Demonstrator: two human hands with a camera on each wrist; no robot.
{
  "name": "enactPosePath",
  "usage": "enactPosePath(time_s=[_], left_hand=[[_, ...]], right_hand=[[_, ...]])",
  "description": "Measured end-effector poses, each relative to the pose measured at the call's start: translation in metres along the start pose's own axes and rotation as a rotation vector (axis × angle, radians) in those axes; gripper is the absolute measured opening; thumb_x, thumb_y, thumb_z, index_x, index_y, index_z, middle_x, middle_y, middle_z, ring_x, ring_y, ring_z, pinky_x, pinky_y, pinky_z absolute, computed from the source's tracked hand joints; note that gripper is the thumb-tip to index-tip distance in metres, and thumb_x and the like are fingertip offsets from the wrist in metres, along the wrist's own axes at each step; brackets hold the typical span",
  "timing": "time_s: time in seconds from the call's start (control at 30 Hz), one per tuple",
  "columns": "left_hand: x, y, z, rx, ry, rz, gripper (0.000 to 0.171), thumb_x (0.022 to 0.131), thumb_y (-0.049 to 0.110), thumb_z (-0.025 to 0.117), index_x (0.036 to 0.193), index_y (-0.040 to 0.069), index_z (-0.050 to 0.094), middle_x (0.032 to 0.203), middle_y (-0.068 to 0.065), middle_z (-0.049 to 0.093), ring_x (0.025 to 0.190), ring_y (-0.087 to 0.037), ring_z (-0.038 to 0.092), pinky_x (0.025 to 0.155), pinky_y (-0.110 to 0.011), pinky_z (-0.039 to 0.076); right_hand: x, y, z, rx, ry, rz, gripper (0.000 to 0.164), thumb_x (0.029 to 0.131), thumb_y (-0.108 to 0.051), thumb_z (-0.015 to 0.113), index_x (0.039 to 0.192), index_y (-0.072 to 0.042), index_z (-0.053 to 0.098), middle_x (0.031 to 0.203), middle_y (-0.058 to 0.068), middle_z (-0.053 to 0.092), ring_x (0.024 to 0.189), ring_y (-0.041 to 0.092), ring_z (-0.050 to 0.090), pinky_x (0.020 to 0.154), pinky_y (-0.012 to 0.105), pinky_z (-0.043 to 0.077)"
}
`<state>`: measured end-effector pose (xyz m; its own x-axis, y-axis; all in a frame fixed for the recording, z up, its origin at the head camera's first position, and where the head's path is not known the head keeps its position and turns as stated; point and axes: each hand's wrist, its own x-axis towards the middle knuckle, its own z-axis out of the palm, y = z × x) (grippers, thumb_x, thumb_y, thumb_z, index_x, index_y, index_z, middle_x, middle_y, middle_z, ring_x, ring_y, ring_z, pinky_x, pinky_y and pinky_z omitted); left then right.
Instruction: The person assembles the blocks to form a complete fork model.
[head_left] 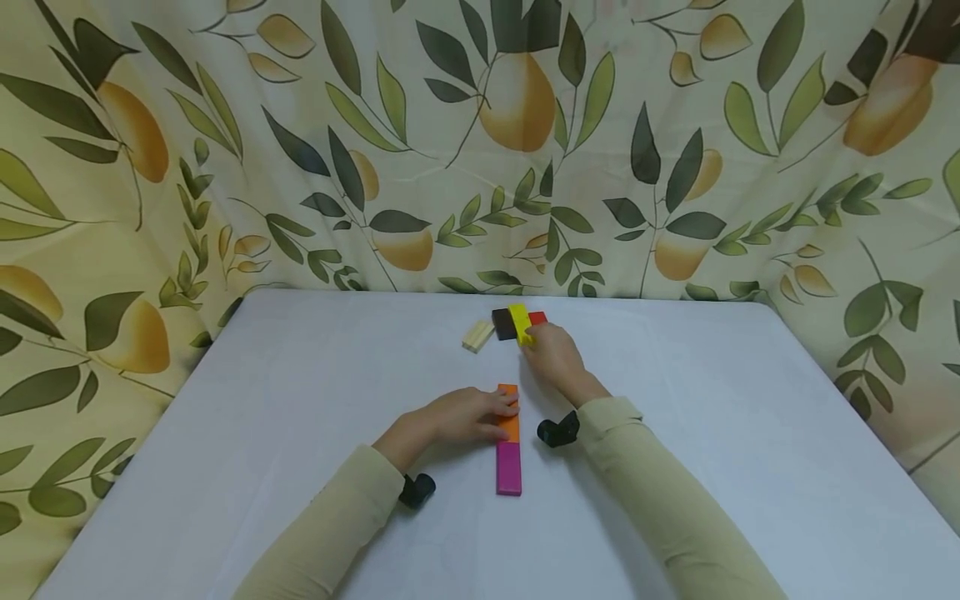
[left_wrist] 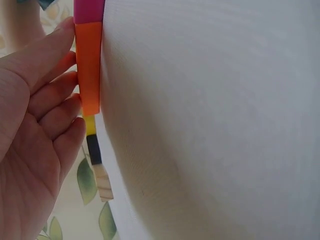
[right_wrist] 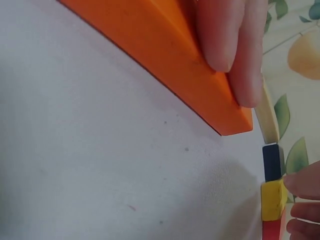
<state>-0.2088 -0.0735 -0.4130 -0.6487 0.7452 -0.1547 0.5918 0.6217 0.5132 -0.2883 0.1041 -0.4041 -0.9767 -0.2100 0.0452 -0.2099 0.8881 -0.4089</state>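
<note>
An orange block (head_left: 509, 428) lies on the white table, end to end with a magenta block (head_left: 508, 468). My left hand (head_left: 467, 415) rests its fingertips and thumb on the orange block, with the fingers (right_wrist: 220, 37) nearly straight along its face. Farther back, my right hand (head_left: 557, 354) pinches the near end of a yellow block (head_left: 518, 317). A black block (head_left: 503, 325) sits just left of the yellow one. Partly hidden behind the right hand is a red block (head_left: 537, 317).
A pale wooden block (head_left: 478, 336) lies at an angle left of the black block, near the table's back edge. Small black wrist cameras hang below both sleeves. A fruit-and-leaf patterned cloth (head_left: 465, 167) rises behind the table (head_left: 337, 350).
</note>
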Motion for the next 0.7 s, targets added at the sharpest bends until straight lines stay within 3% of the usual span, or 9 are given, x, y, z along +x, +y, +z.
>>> enactPosePath(time_s=[0.33, 0.7], left_hand=[[-0.002, 0.001, -0.001, 0.034, 0.009, 0.012, 0.047, 0.091, 0.029, 0.059, 0.134, 0.013, 0.049, 0.137, 0.006, 0.044, 0.132, -0.009, 0.028, 0.105, -0.029, 0.027], [-0.002, 0.000, -0.001, 0.033, 0.011, 0.025, 0.047, 0.091, 0.029, 0.058, 0.134, 0.012, 0.050, 0.137, 0.006, 0.044, 0.132, -0.010, 0.028, 0.105, -0.029, 0.027]], right_hand=[[0.011, 0.001, 0.007, -0.102, -0.009, -0.029, 0.021, 0.086, -0.010, 0.064, 0.100, 0.004, 0.067, 0.095, 0.015, 0.064, 0.084, 0.027, 0.053, 0.092, 0.040, 0.043], [0.017, 0.002, 0.011, -0.178, 0.044, -0.111, 0.019, 0.085, -0.014, 0.066, 0.088, 0.004, 0.068, 0.082, 0.013, 0.059, 0.077, 0.026, 0.050, 0.079, 0.037, 0.045]])
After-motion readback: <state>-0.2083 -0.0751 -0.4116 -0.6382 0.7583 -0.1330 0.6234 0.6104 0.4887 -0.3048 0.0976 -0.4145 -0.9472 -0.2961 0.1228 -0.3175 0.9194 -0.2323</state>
